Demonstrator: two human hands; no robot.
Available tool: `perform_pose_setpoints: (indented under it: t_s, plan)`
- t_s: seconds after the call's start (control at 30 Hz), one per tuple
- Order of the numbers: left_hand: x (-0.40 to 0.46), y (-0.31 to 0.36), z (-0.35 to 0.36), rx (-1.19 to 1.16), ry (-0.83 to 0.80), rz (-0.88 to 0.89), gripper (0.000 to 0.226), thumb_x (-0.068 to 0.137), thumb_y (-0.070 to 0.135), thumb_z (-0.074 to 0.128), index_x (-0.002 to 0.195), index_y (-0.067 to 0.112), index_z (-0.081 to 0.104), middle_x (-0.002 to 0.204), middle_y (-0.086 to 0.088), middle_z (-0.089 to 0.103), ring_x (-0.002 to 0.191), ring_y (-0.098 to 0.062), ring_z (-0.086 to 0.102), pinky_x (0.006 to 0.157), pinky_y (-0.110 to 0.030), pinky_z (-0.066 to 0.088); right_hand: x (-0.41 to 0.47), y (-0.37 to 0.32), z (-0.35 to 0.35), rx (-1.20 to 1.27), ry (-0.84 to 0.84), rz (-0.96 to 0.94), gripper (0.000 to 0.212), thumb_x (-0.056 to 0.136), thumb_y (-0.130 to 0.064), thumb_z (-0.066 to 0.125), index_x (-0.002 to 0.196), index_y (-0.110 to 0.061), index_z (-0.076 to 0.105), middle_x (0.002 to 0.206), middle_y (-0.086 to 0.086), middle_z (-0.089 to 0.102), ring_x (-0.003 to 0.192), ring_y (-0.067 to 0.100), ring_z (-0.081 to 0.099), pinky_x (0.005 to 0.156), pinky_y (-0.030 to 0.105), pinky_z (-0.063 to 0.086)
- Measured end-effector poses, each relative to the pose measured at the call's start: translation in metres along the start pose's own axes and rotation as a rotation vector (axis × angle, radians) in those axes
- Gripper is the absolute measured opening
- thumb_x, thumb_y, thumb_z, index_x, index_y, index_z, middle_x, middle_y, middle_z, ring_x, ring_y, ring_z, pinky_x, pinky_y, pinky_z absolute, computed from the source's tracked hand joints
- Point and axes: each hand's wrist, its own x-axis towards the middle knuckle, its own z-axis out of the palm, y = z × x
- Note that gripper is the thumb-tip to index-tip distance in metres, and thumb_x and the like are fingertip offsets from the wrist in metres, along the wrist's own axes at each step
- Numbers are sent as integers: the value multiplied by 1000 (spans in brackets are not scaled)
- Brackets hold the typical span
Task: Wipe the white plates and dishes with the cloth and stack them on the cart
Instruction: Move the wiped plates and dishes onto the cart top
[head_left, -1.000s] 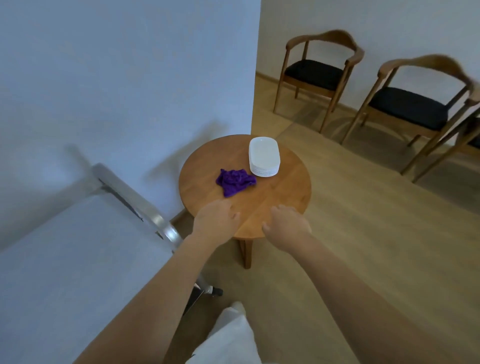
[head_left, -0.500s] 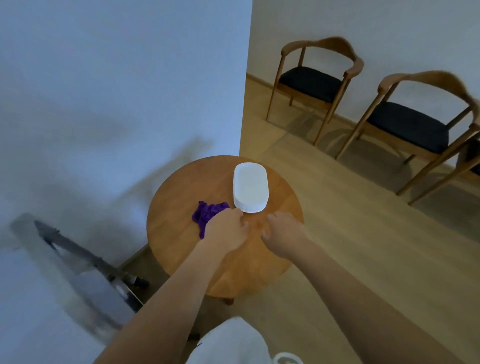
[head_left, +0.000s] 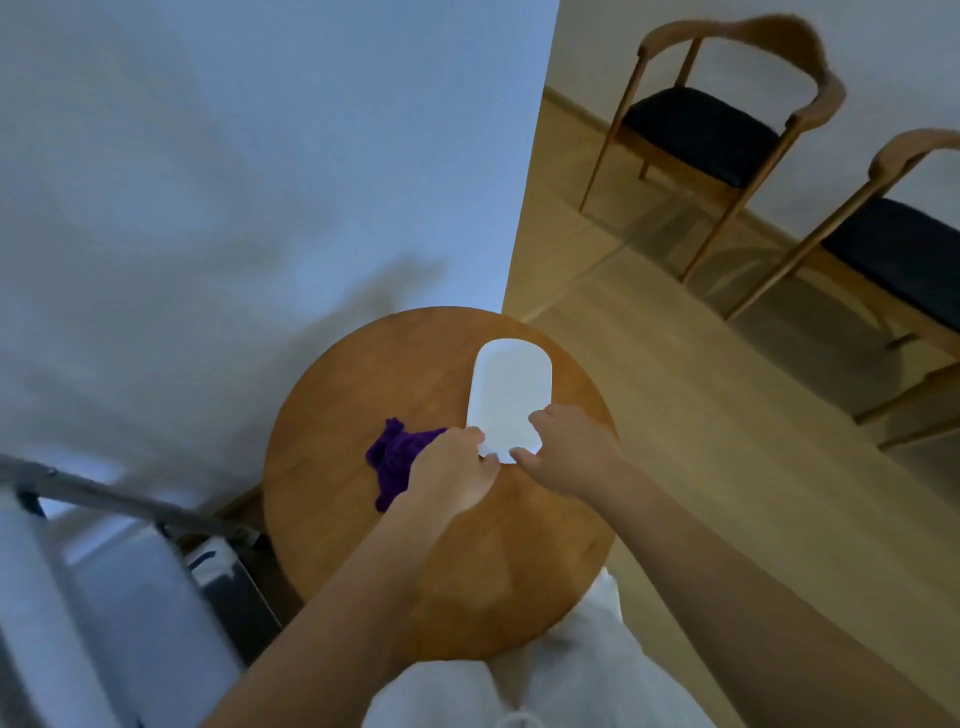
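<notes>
As both hands (head_left: 519, 462) pinch plate (head_left: 509, 395) — cloth (head_left: 395, 462) beside

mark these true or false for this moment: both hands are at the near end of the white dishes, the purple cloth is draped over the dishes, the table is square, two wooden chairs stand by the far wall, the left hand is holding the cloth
1. Both hands are at the near end of the white dishes. True: the left hand and right hand meet there.
2. The purple cloth is draped over the dishes. False: it lies on the table beside them, to their left.
3. The table is square. False: it is a round wooden table.
4. Two wooden chairs stand by the far wall. True: the near chair and a second chair, both with dark seats.
5. The left hand is holding the cloth. False: its fingers are at the dish edge; the cloth lies partly hidden behind the hand.
</notes>
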Motion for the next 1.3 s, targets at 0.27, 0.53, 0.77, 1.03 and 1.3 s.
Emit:
perform_pose_setpoints:
  t_s: [0.27,0.53,0.77,1.03,1.3]
  plan:
    - [58,25,35,-313,65,-384,46,99,34,48,142,18,42,137,-5,53,120,-21,54,98,-31,47,99,80,25,-59,-140,-287,43,90,-53,45,112,-17,54,109,0,56,96,16,47,71,26,38]
    - [89,33,98,-713,301,-879,68,96,52,42,150,15,27,154,-6,34,141,-24,32,112,-41,30,197,142,57,-142,-253,-467,59,94,-46,43,143,-14,32,147,8,35,135,25,27,107,36,27]
    - [103,41,141,-971,442,-1237,75,95,53,41,152,9,20,157,-11,27,144,-28,26,113,-41,27,252,160,78,91,-431,-380,73,93,-54,39,149,-14,16,154,6,25,139,28,22,111,43,22]
    - [135,37,151,-1606,549,-1557,56,96,62,32,121,17,56,106,2,59,98,-16,55,91,-33,37,285,143,99,471,-668,-129,53,95,-54,38,133,-19,48,120,-5,55,113,20,51,87,29,36]
    - [156,32,143,-1860,642,-1566,39,94,60,40,80,26,53,81,7,60,74,-11,59,75,-30,45,289,126,103,565,-703,110,61,95,-60,23,132,-19,49,108,-5,45,93,11,42,84,28,30]
